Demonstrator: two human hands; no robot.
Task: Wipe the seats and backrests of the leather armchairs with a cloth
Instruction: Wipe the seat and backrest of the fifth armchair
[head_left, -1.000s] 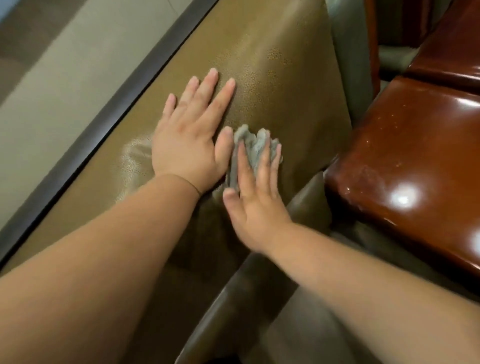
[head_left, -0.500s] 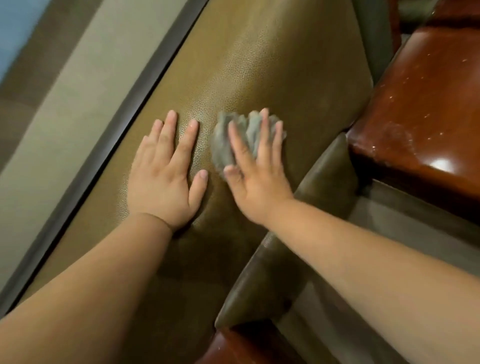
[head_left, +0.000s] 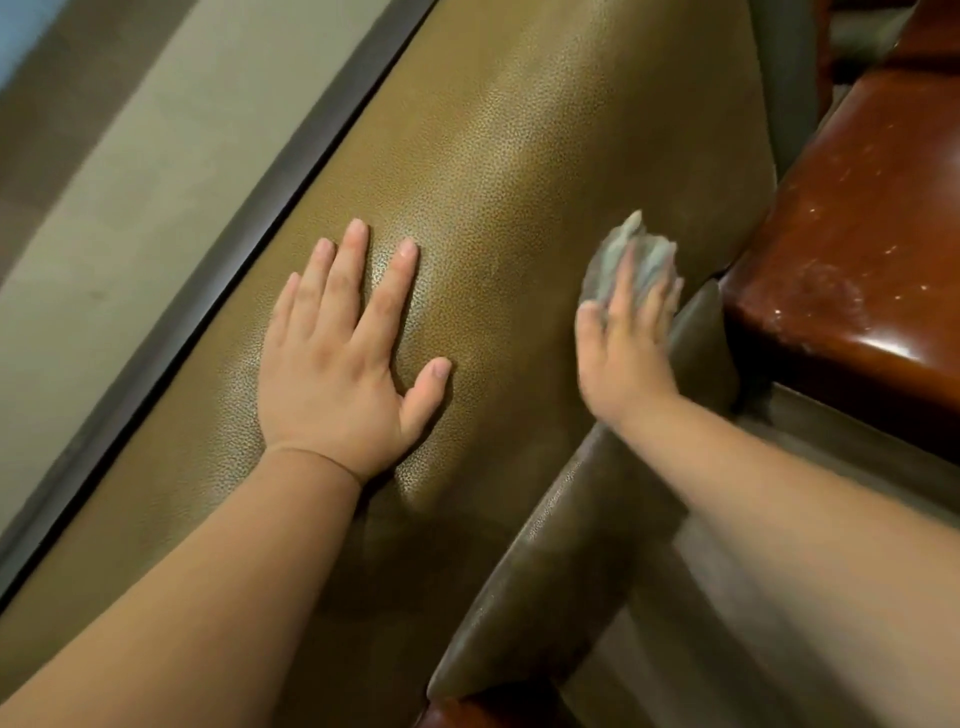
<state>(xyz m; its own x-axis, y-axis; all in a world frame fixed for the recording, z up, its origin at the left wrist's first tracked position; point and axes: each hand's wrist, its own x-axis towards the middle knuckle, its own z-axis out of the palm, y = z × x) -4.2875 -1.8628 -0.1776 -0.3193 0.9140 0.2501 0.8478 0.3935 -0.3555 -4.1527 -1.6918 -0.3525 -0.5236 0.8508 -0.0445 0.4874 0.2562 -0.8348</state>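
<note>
Right forearm: it crosses the padded leather armrest (head_left: 582, 545) nearest the camera, reaching toward the backrest.
Left hand (head_left: 343, 364): fingers straight and spread wide, palm flat on the olive leather backrest (head_left: 519, 182), holding nothing — it looks like a brace.
Right hand (head_left: 623, 343): fingers straight, pressing the grey cloth (head_left: 631, 254) against the backrest's right edge, just beside the armrest; it is blurred.
Progress: the wipe is in hand on this backrest — judging by the cloth's place, the upper stretch beyond it is likely still to do; no seat shows, so seats cannot be judged.
Wooden arm (head_left: 857, 249): glossy red-brown, flecked with specks.
Writing: no brand, label or lettering is readable anywhere.
</note>
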